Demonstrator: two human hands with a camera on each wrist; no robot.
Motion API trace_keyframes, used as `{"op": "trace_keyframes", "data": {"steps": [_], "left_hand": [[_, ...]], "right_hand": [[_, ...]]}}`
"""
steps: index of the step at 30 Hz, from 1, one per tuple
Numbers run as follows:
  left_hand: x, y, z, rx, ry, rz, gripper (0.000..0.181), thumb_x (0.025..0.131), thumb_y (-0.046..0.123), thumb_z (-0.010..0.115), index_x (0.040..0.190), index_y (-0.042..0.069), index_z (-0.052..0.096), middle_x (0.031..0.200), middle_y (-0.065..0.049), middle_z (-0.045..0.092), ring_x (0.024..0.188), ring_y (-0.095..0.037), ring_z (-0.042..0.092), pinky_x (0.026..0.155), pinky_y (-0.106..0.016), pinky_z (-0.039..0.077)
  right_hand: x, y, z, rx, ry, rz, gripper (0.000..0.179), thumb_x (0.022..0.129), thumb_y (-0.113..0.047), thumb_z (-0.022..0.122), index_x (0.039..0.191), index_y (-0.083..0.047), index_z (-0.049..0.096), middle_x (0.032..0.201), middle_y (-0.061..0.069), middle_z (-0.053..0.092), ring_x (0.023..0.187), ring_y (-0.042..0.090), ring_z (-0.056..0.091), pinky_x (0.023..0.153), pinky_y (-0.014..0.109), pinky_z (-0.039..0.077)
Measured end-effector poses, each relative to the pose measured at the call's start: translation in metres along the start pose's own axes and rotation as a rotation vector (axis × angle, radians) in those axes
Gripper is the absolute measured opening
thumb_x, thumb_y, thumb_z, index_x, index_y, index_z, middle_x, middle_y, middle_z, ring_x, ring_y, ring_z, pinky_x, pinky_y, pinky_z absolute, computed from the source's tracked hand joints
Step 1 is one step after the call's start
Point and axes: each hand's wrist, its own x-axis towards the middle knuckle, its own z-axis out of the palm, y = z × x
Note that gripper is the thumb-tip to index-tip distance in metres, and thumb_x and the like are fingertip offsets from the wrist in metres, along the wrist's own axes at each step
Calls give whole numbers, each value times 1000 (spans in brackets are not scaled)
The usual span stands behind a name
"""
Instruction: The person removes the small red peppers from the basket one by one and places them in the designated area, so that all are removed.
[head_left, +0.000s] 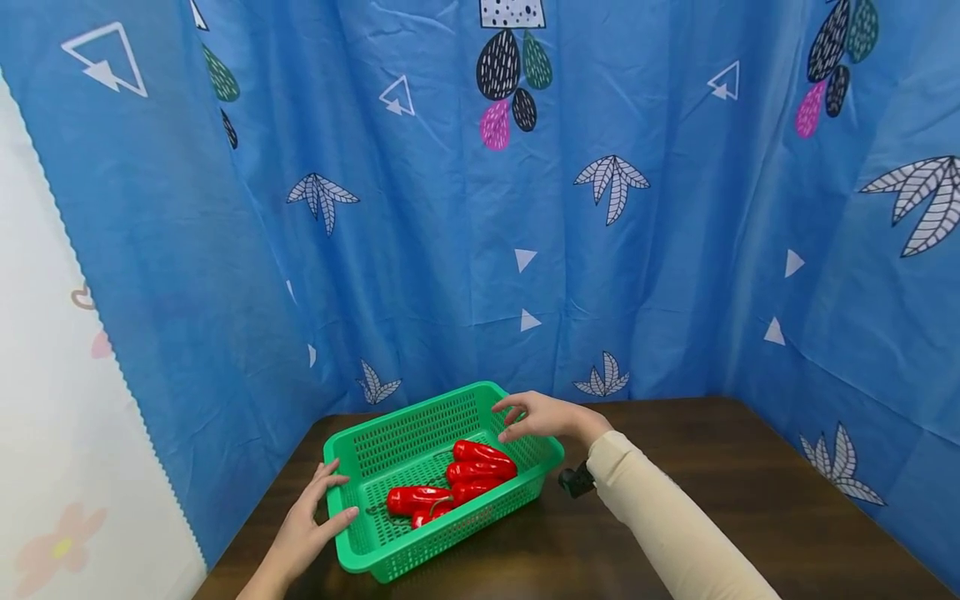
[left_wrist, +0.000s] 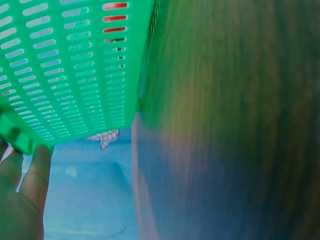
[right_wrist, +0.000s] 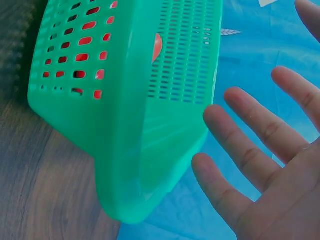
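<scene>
A green plastic basket [head_left: 450, 546] with slotted sides stands at an angle on the table and holds several glossy red peppers [head_left: 480, 472], bunched toward its near side. My left hand [head_left: 303, 521] is at the basket's left end, its fingertips and thumb over the rim. In the left wrist view the fingers [left_wrist: 37, 177] of that hand reach the rim from outside, fairly straight. Above the basket's right end is my right hand [head_left: 536, 417], bent at the wrist. The right wrist view shows its fingers spread beside the rim, with nothing held.
The dark brown wooden table [head_left: 720, 492] extends to the right of the basket. A blue patterned curtain [head_left: 450, 250] hangs behind and along both sides. At the far left is a pale floral cloth [head_left: 67, 400]. A small black device [head_left: 576, 481] sits under the right wrist.
</scene>
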Motion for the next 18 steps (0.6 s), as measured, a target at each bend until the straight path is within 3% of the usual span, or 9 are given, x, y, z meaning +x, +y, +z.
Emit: {"op": "trace_keyframes", "data": {"steps": [18], "left_hand": [[-7, 5, -6, 65, -24, -54, 49, 94, 33, 71, 131, 7, 55, 163, -21, 25, 151, -53, 11, 118, -78, 28]], "right_hand": [[17, -3, 18, 37, -47, -3, 49, 89, -23, 76, 136, -17, 62, 126, 9, 66, 120, 28, 61, 107, 58, 57]]}}
